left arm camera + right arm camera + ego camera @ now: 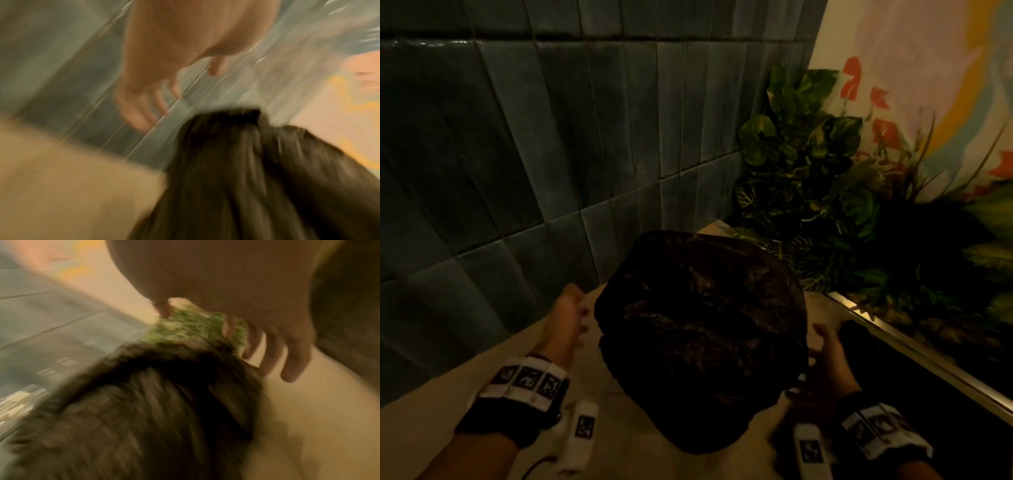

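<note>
On the beige ledge (613, 431), the left hand (566, 318) and right hand (825, 346) flank the dark bundle (702, 335), fingers spread, gripping nothing; I'd close in evenly and low, clear of the plants (808, 164).

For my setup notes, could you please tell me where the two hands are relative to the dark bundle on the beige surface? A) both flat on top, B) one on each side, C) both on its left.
B: the left hand is to the left of the dark bundle and the right hand is by its right edge.
</note>
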`<state>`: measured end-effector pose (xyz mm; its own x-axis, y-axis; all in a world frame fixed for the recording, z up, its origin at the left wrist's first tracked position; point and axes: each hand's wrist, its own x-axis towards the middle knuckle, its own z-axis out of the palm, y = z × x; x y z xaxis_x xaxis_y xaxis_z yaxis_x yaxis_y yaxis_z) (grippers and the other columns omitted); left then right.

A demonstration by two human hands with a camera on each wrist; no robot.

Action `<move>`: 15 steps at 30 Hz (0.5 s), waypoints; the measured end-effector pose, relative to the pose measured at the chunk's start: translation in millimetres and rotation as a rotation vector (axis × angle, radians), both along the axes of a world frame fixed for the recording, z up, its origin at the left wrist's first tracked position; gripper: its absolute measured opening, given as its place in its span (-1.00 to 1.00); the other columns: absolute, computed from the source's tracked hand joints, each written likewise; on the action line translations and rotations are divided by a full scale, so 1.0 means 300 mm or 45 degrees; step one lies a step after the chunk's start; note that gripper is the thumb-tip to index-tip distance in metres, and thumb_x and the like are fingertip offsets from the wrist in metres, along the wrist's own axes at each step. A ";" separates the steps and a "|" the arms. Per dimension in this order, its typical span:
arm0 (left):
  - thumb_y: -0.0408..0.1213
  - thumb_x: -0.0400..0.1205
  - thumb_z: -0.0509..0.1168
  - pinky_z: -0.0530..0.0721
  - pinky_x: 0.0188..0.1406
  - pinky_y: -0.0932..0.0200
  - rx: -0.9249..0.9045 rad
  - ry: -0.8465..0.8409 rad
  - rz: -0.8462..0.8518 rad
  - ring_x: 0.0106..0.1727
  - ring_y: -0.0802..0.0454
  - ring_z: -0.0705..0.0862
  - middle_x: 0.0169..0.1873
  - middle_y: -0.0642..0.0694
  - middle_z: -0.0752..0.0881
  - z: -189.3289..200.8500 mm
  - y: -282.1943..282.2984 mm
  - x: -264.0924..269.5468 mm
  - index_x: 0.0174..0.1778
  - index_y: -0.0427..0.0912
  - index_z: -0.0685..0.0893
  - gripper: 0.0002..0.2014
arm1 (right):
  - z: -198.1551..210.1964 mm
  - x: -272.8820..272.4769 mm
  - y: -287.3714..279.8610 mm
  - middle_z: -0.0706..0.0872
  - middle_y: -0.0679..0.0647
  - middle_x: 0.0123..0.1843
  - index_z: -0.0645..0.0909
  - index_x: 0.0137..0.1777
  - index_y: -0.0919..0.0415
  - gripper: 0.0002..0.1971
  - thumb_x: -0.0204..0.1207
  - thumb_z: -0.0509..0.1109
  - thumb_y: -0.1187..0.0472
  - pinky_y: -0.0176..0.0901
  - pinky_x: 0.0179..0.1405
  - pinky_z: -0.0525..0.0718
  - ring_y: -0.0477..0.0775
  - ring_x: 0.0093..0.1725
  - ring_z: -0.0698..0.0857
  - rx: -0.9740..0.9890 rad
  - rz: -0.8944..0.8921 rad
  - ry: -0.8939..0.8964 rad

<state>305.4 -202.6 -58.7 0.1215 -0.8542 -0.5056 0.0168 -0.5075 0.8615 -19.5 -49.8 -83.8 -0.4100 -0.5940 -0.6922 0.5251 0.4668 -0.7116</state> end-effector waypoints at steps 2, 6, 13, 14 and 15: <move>0.02 0.64 0.03 0.49 -0.14 0.06 -0.228 -0.048 -0.083 -0.04 -0.11 0.57 0.08 -0.08 0.58 0.055 -0.071 -0.011 0.10 -0.02 0.57 -0.70 | 0.064 -0.023 -0.021 0.65 0.23 0.11 0.52 0.23 0.10 -0.28 0.31 0.23 -0.48 0.33 0.18 0.58 0.39 0.15 0.62 -0.093 0.038 0.229; 0.37 0.32 0.33 0.63 0.24 -0.02 -0.430 -0.362 -0.617 0.18 0.03 0.67 0.16 0.01 0.71 0.150 -0.191 -0.151 0.19 0.05 0.64 -0.38 | 0.243 0.048 -0.152 0.58 0.09 0.27 0.29 0.40 -0.05 -0.19 0.21 0.53 -0.29 0.07 -0.15 0.71 0.12 0.06 0.68 -0.170 0.252 0.570; -0.02 0.40 0.46 0.61 -0.02 0.08 -0.431 -1.284 -0.969 0.14 -0.23 0.69 0.12 -0.23 0.68 0.132 -0.233 -0.308 0.14 -0.17 0.60 -0.53 | 0.272 0.133 -0.317 0.30 0.36 0.54 -0.18 0.61 0.21 0.09 0.31 0.57 0.10 0.12 0.46 0.46 0.39 0.49 0.40 0.321 0.741 1.243; -0.01 0.41 0.44 0.64 0.00 0.06 -0.380 -1.354 -0.990 0.15 -0.24 0.69 0.15 -0.25 0.67 0.126 -0.230 -0.318 0.20 -0.21 0.60 -0.50 | 0.262 0.135 -0.321 0.34 0.37 0.52 -0.19 0.60 0.21 0.09 0.30 0.56 0.14 0.15 0.43 0.49 0.40 0.47 0.43 0.331 0.714 1.255; -0.04 0.43 0.43 0.67 0.05 0.06 -0.324 -1.386 -1.018 0.16 -0.24 0.69 0.17 -0.27 0.66 0.124 -0.228 -0.327 0.24 -0.23 0.60 -0.49 | 0.258 0.135 -0.321 0.36 0.37 0.50 -0.16 0.58 0.23 0.05 0.31 0.55 0.18 0.14 0.41 0.51 0.39 0.45 0.45 0.328 0.673 1.250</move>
<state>207.1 -271.0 -21.5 -0.2123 -0.9323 -0.2930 -0.9403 0.1133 0.3210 21.0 -146.2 -6.2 -0.5821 -0.7399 -0.3373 -0.5100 0.6553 -0.5572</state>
